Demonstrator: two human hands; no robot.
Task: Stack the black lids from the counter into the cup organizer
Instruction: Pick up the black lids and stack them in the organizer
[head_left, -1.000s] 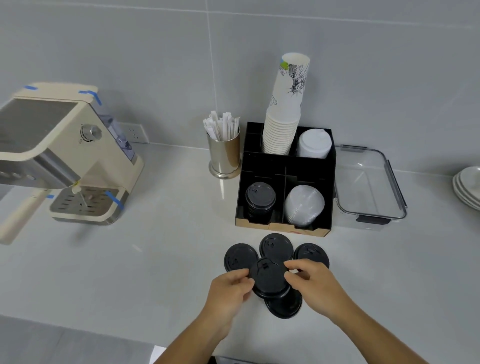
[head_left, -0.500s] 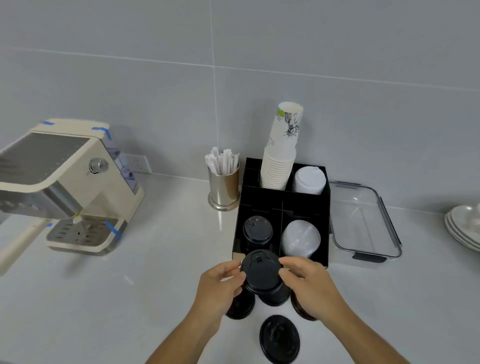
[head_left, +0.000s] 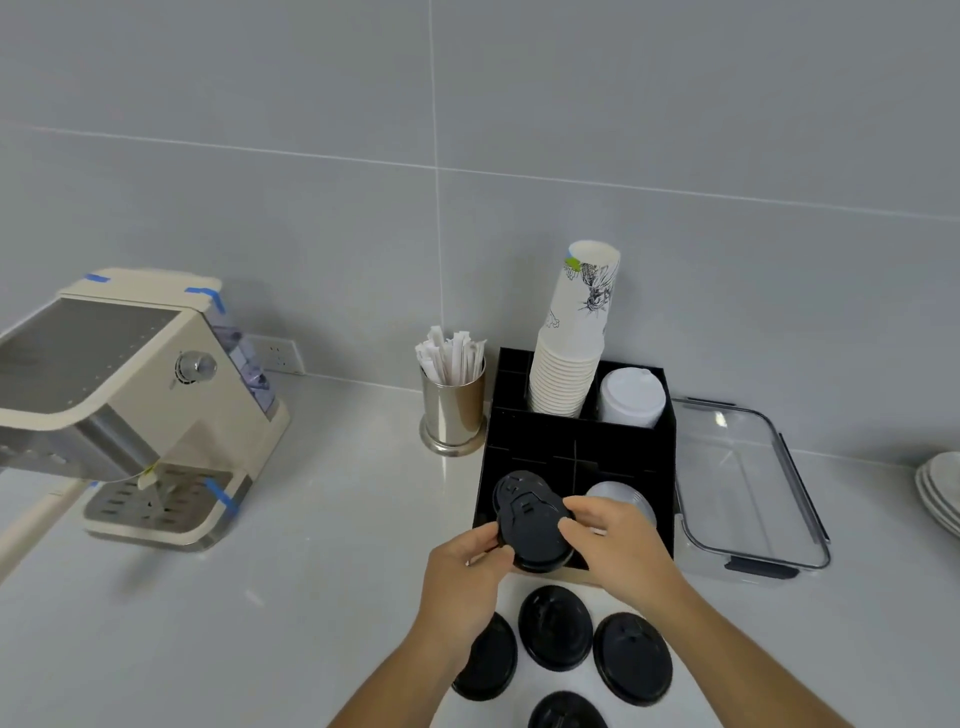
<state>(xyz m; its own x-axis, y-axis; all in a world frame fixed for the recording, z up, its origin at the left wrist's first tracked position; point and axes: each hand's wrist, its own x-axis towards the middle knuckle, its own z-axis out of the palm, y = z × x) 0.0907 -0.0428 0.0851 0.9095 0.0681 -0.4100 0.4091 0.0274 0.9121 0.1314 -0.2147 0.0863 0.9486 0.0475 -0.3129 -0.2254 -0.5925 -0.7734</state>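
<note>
Both hands (head_left: 540, 551) are pinching a black lid (head_left: 535, 530) by opposite edges, the organizer's lid stack (head_left: 511, 486) lying just beyond at eleven o'clock.

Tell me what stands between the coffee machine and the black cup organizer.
In the head view, a metal cup of wrapped stirrers stands between coffee machine and organizer.
</note>
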